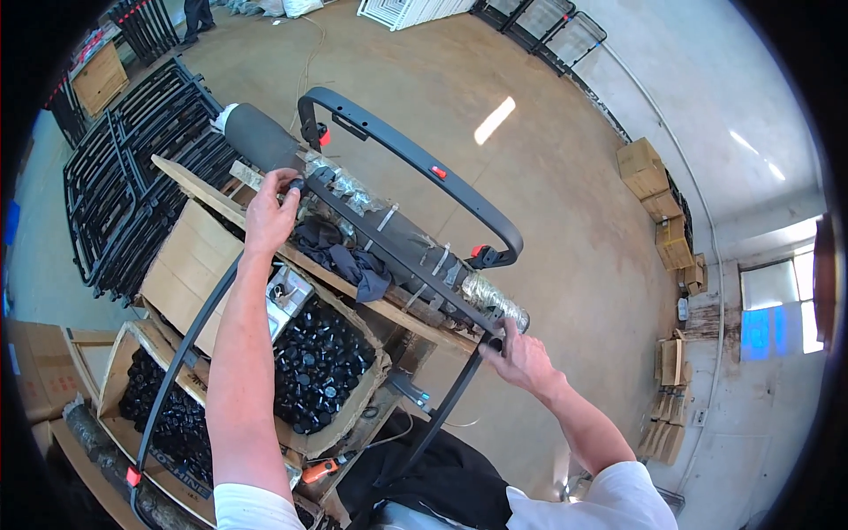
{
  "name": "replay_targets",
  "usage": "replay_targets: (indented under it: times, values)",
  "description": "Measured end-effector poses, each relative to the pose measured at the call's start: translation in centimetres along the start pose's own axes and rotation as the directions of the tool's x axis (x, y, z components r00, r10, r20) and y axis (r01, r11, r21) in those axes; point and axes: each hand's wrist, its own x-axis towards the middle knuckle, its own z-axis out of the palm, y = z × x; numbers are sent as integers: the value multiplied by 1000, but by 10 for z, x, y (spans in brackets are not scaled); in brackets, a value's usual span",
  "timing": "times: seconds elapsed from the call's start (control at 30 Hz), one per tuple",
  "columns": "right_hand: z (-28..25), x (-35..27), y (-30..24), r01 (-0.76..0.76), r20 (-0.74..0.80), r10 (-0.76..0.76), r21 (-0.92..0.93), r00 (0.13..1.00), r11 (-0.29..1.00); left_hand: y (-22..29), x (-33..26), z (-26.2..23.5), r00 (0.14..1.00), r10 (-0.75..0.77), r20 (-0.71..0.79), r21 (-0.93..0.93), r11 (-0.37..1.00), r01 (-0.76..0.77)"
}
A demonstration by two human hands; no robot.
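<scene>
the black frame (382, 237) runs along the padded roll (265, 139), presumably for cushioned support. at ten o'clock, the left hand (272, 212) pinches one corner; at four, the right hand (523, 358) touches the other, grip closure indeterminable. black caps (322, 362) sit at seven, likely for reach.

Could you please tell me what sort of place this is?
Most likely a workshop or small factory: many black frames are stacked at the left, small black parts lie in heaps, and an orange tool lies near them.
</scene>
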Motion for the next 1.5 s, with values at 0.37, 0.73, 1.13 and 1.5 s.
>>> replay_targets:
  times: [0.37,0.73,1.13,1.5]
  values:
    - [-21,-3,-17,35,89,-2,-367,996,929,-7,2,-4,997,23,71,125,992,-31]
    - [-13,-4,-8,159,394,96,-566,914,809,-8,3,-7,996,75,53,274,958,-86]
    - [-5,11,17,157,314,42,-581,949,799,-6,8,-5,995,62,82,303,949,-84]
    - [-5,1,-6,152,263,-17,-500,965,853,-3,-6,-5,996,67,59,407,910,-86]
